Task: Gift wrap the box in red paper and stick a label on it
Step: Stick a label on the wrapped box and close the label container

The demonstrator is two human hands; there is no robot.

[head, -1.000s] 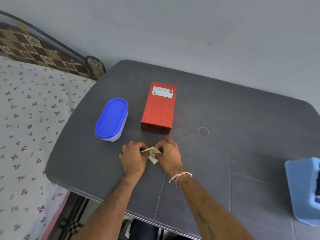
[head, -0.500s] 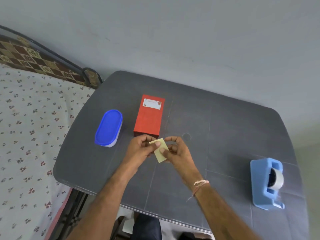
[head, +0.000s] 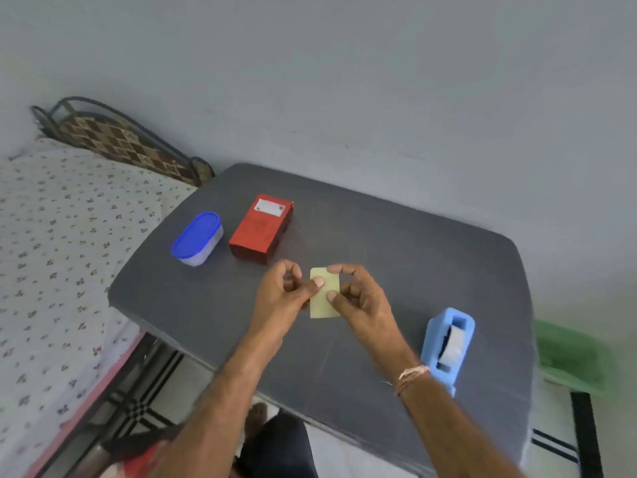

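Pinching a pale yellow paper slip (head: 323, 308) between both hands, up above the counter (head: 396, 257) near its front edge. Curled left hand (head: 281, 294), thumb pressed on the slip's upper left. On the other edge the right hand (head: 363, 298), thumb in front, fingers over the top. Nothing else held.

Already wrapped in red: box (head: 256, 232) lying flat toward the far left of the counter, well apart from the hands, with a white label (head: 270, 207) stuck on its far end. Just left of it, close but not touching, a blue-lidded container (head: 197, 236). Right of the right forearm, a blue tape dispenser (head: 448, 343) standing by the front edge.

Judged as the tail end of the task: wrap and label both look done. Slip probably the label's backing, but cannot confirm.

Next move likely just getting rid of the slip: set down or crumple, clear of the box, no need to touch the label again. Blurry frame, label print unreadable.
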